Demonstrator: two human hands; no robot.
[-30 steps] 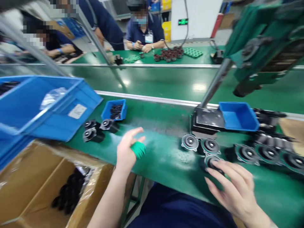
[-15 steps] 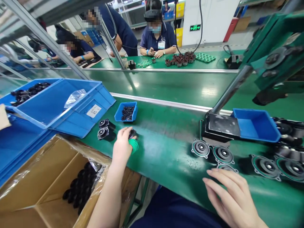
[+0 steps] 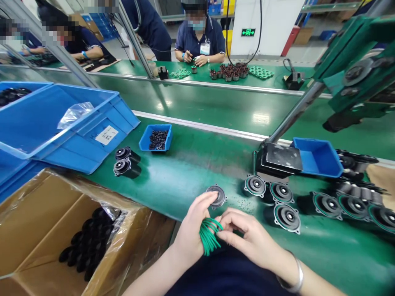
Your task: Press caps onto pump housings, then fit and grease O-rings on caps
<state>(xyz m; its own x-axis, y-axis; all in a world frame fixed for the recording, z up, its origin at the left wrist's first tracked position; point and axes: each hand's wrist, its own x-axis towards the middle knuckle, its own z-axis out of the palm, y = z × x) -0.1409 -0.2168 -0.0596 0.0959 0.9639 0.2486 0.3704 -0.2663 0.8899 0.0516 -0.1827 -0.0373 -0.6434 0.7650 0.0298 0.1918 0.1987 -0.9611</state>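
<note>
Spillage of the rings (image 3: 210, 237) was possible if the left hand (image 3: 193, 227) slackened; several could have come away together if the right hand (image 3: 251, 235) pinched too deep. The left hand was clamped on the rings, its fingertips over the housing (image 3: 220, 197) just beyond (firm contact could not be confirmed). The right thumb and fingers were pinched together on the rings' edge, count unclear. Other housings (image 3: 286, 216) stood beyond the right hand, towards its right
</note>
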